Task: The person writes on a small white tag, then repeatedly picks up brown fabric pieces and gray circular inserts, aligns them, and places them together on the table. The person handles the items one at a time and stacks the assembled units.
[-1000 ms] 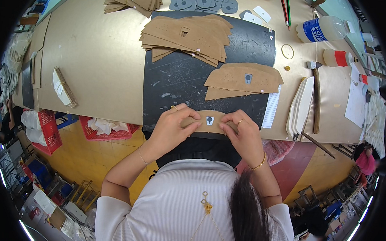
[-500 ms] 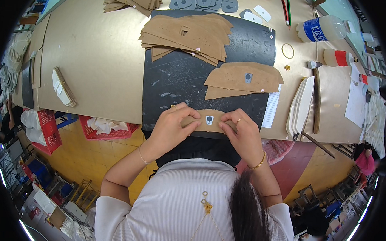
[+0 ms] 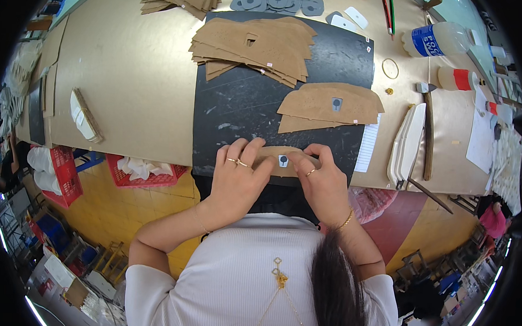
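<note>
A tan curved panel (image 3: pixel 281 171) lies at the near edge of the black board (image 3: pixel 228 112). In its cutout sits a whitish patch with a dark keyhole-like shape (image 3: pixel 283 160). My left hand (image 3: pixel 238 176) covers the panel's left end, its fingers bent over it and the thumb close to the patch. On the other side, my right hand (image 3: pixel 324 186) holds the right end, with thumb and forefinger bunched at the patch's right edge. Both hands hide the panel's ends. Farther right on the board lies a similar tan panel (image 3: pixel 310 107) with a grey patch in its opening.
A stack of tan panels (image 3: pixel 266 44) rests at the board's far side, with a pile of grey pieces (image 3: pixel 277 2) behind. To the right are a hammer (image 3: pixel 428 129), white curved pieces (image 3: pixel 407 143), a rubber band (image 3: pixel 390 68) and a large bottle (image 3: pixel 435 39).
Both hands have shifted inward along the panel toward the patch. The left fingers now reach farther over the panel, and the right fingertips have come to the patch's edge.
</note>
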Tool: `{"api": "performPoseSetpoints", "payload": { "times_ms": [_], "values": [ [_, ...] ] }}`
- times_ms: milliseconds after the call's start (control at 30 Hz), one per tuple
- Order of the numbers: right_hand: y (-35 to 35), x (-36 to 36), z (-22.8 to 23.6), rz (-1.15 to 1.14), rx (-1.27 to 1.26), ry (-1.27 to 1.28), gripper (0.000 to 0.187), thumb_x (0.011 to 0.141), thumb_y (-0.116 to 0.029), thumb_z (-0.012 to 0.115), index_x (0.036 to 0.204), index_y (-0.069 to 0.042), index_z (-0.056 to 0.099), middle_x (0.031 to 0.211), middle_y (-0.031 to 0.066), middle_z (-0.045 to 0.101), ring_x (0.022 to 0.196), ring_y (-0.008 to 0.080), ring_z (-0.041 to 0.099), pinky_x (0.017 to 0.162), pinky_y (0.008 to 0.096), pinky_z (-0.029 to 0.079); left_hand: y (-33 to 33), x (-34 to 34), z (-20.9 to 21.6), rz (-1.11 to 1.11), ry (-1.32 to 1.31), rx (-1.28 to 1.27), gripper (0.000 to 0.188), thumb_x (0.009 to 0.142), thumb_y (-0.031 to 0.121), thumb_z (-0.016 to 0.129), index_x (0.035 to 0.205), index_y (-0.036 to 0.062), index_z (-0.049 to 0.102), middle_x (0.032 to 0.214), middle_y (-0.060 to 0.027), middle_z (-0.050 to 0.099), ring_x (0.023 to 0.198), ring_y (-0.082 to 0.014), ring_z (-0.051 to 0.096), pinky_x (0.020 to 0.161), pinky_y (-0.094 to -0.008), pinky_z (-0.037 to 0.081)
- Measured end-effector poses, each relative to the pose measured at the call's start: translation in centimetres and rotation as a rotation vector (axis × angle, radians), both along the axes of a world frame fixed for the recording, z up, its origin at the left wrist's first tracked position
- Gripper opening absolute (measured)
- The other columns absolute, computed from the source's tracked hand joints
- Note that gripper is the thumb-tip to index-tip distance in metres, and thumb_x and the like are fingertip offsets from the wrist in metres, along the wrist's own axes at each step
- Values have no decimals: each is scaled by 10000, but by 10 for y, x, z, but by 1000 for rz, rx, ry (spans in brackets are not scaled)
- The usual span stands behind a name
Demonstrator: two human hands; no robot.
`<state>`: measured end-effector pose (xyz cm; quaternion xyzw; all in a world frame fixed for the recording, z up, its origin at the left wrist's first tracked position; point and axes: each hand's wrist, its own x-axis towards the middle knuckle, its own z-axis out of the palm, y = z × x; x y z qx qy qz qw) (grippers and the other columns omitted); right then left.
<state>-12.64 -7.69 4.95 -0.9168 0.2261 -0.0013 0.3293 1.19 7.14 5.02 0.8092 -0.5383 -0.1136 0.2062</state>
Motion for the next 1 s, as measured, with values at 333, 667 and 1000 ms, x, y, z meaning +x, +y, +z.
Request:
{"api": "performPoseSetpoints", "payload": {
  "times_ms": [333, 667, 1000],
  "values": [
    [-3, 1, 3, 145, -179, -30, 459, 791, -26, 700, 1213, -204, 727, 1099, 61, 592, 852, 235, 675, 690, 342, 574, 9, 7, -31, -393, -96, -209, 275, 841, 159, 644, 1103, 133, 722, 1073, -52, 586, 1009, -214, 565, 865, -399, 448],
    [-28, 14, 3, 194, -11, -134, 354, 843, -11, 668, 1155, -167, 725, 996, 46, 610, 750, 244, 672, 629, 349, 560, -7, 52, -5, -201, 700, -107, 348, 842, -54, 649, 1144, 97, 736, 1010, -65, 649, 898, -217, 625, 777, -332, 507],
    [-130, 14, 39, -150, -176, -126, 405, 872, -29, 704, 1270, -90, 657, 1103, 125, 620, 925, 276, 646, 807, 357, 523, -72, 177, -7, 68, -188, -237, 309, 928, 149, 678, 1204, 10, 675, 1157, -177, 626, 1008, -356, 629, 870, -423, 515]
  ]
}}
